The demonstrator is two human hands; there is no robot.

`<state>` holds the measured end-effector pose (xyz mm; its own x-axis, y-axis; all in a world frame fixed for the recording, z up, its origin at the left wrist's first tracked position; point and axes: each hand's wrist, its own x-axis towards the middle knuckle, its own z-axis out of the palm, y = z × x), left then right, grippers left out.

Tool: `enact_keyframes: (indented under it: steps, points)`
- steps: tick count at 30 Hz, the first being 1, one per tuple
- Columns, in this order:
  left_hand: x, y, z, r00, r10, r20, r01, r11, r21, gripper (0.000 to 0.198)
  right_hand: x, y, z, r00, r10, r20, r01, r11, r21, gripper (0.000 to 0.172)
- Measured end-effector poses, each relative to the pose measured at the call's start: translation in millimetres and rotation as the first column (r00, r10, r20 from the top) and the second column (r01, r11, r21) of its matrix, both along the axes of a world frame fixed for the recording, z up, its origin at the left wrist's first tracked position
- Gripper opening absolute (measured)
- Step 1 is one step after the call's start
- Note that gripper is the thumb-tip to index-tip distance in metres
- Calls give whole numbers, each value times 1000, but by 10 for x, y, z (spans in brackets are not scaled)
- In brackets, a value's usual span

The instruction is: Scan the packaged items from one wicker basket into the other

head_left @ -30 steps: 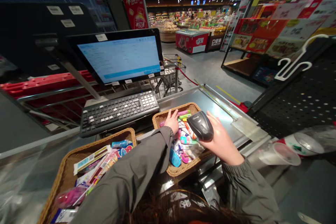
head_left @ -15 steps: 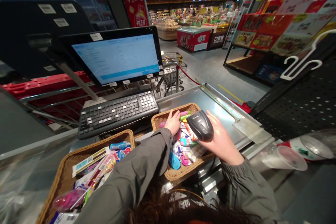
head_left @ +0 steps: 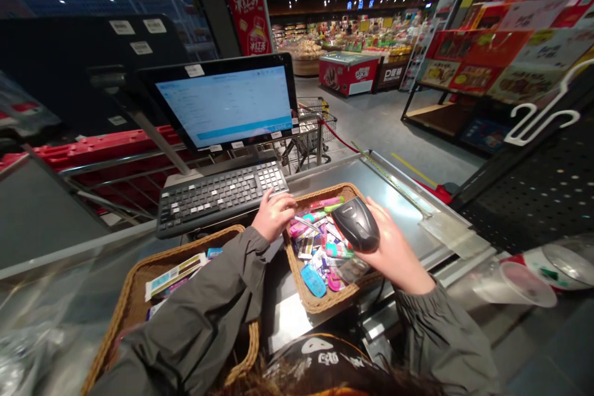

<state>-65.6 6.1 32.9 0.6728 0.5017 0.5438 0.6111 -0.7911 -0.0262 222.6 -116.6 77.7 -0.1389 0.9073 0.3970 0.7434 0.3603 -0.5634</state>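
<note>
My right hand (head_left: 394,247) grips a black barcode scanner (head_left: 356,223) and holds it over a wicker basket (head_left: 320,303) full of small colourful packets (head_left: 320,241). My left hand (head_left: 273,215) is closed on a thin pink packet (head_left: 304,223) at the basket's left rim, just below the black keyboard (head_left: 220,195). A second wicker basket (head_left: 139,297) with more packets sits at the lower left, partly hidden by my grey left sleeve.
A lit monitor (head_left: 225,105) stands above the keyboard. The steel counter (head_left: 385,189) runs to the right, with a black perforated panel (head_left: 542,192), a white hook and clear plastic cups (head_left: 520,275) beyond. Shopping trolleys and shop shelves lie behind.
My left hand has drawn back from inside the right basket to its left rim with a thin packet. The scanner hand has hardly moved. The camera has shifted slightly.
</note>
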Motion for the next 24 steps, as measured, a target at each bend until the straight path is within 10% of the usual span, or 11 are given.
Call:
enact_keyframes:
  steps: [9,17,24]
  points:
    - [-745,-682,-383,977,206,51,-191,958,-213,12,-444,-4,61,985,136,109,-132,990,-40,59]
    - [-877,-609,-152,987,157,39,-162,955,247,22,-811,-110,-9,938,290,187,-281,957,-74,57]
    - [-1118,-501,-52,996,43,-74,-17,945,326,20,-1012,-174,-127,932,325,162,-317,946,-71,65]
